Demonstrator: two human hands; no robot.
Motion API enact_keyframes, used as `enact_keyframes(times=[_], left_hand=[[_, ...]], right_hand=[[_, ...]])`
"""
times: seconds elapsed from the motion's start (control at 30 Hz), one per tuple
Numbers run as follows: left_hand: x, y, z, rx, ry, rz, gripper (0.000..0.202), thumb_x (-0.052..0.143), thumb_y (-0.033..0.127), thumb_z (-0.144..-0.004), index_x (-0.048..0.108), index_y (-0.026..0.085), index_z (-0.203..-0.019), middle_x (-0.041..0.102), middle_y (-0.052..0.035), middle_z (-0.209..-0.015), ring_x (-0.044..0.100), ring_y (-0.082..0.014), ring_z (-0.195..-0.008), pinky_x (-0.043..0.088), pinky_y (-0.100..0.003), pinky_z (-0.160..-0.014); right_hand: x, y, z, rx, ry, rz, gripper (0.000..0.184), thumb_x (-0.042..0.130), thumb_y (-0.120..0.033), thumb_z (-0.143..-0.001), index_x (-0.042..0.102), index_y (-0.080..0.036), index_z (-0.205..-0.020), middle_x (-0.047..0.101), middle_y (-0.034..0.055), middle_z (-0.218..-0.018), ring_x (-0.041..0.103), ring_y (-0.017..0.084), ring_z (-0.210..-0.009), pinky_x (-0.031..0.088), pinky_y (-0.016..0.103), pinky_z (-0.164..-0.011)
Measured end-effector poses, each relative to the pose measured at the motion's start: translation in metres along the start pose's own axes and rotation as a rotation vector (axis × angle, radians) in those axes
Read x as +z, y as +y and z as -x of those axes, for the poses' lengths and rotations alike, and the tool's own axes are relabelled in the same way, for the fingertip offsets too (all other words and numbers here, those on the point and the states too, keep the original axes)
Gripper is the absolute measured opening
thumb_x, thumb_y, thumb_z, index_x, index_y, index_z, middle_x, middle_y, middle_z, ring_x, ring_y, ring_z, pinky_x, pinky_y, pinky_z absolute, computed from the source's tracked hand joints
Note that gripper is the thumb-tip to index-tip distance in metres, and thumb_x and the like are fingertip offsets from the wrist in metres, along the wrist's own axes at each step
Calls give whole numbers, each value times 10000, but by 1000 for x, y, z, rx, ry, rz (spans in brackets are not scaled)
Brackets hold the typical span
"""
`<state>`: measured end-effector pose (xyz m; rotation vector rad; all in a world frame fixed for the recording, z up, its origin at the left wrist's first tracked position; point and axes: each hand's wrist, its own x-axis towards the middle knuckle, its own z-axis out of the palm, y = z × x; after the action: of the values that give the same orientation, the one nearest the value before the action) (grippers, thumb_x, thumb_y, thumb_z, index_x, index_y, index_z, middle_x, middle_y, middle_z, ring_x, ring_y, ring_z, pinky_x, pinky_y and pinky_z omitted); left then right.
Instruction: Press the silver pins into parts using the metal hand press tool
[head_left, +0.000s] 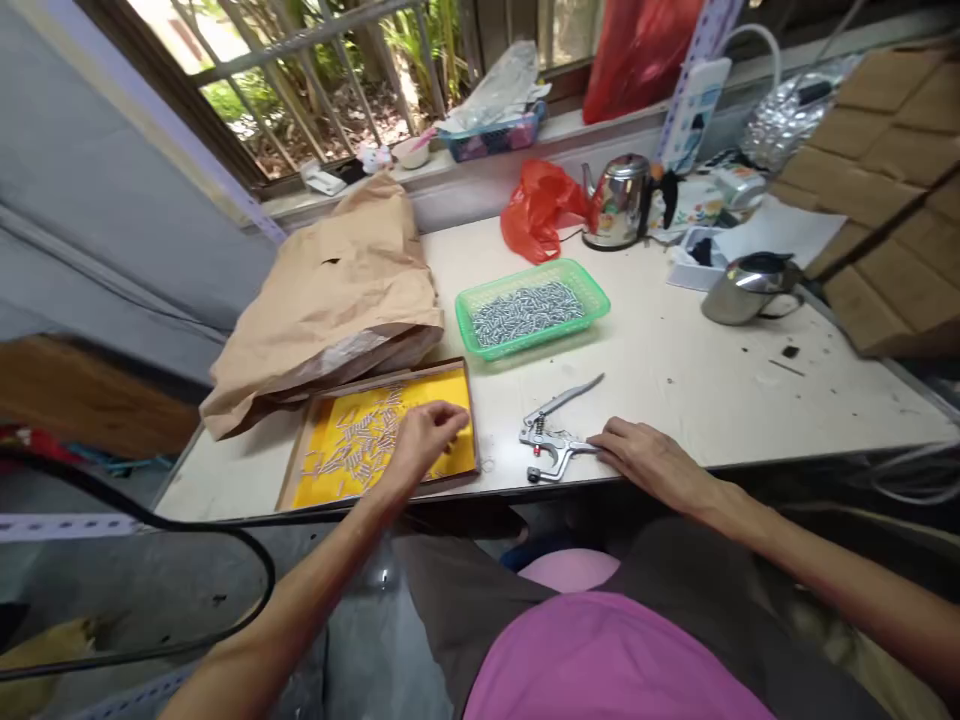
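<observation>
My left hand (427, 438) is over the right part of a shallow tray (475, 425) lined in yellow, its fingertips drawn together. Whatever is between them is too small to make out. Small thin metal pieces (360, 445) lie scattered across the lining. On the table's front edge, my right hand (651, 458) has its fingers closed around the end of the lower handle of metal hand pliers (553, 440). The pliers lie with their upper handle spread away and the jaw facing left. Behind them a green plastic basket (480, 352) holds many small silvery metal pieces (529, 312).
A large brown paper bag (337, 280) rests against the tray's back. Toward the wall are a red plastic bag (541, 210) and a steel kettle (619, 205). A steel jug (746, 290) and a cardboard box (877, 200) stand at right. A black cable (259, 560) loops at lower left.
</observation>
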<state>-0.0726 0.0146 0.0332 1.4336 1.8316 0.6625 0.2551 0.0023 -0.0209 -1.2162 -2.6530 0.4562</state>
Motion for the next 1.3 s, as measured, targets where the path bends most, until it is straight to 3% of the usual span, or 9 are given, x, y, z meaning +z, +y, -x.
enact_keyframes(times=[0.1,0.2,0.33,0.53,0.8,1.3], left_hand=[[44,22,20,-166,-201,331,235,691,367,-683,644,141,-727,587,2,-584,468,-74,-432,365,-195,-406],[77,26,27,-259,-200,453,321,759,403,-607,632,124,-701,549,22,-546,424,-50,-407,318,-173,-365],[98,21,27,-341,-211,477,382,776,454,-584,617,119,-676,499,45,-479,389,-36,-378,285,-162,-350],[105,25,26,-352,-241,434,401,767,485,-590,593,127,-634,494,48,-467,379,-25,-358,275,-154,-346],[109,29,23,-386,-250,365,411,783,490,-593,577,136,-625,484,56,-435,374,-29,-332,306,-162,-343],[103,33,11,-440,-414,195,320,739,393,-688,575,126,-626,490,52,-430,396,-35,-333,276,-156,-345]], right_hand=[[-1,6,-6,17,-3,88,268,403,-209,-968,667,-188,-1009,602,80,-909,574,173,-790,410,290,-728],[-3,14,-13,57,18,143,253,427,-214,-966,678,-185,-969,610,73,-907,558,171,-774,369,294,-715],[-4,24,-17,50,44,124,241,432,-183,-962,672,-180,-950,612,67,-917,549,165,-798,342,293,-720],[-5,26,-16,34,46,111,204,448,-101,-925,637,-176,-920,603,66,-927,530,163,-807,325,294,-722],[-6,22,-16,53,38,115,211,423,-102,-934,621,-169,-904,602,73,-944,532,170,-832,326,294,-735],[-7,19,-16,62,42,159,178,448,-82,-912,604,-167,-902,601,74,-946,528,170,-826,310,299,-707]])
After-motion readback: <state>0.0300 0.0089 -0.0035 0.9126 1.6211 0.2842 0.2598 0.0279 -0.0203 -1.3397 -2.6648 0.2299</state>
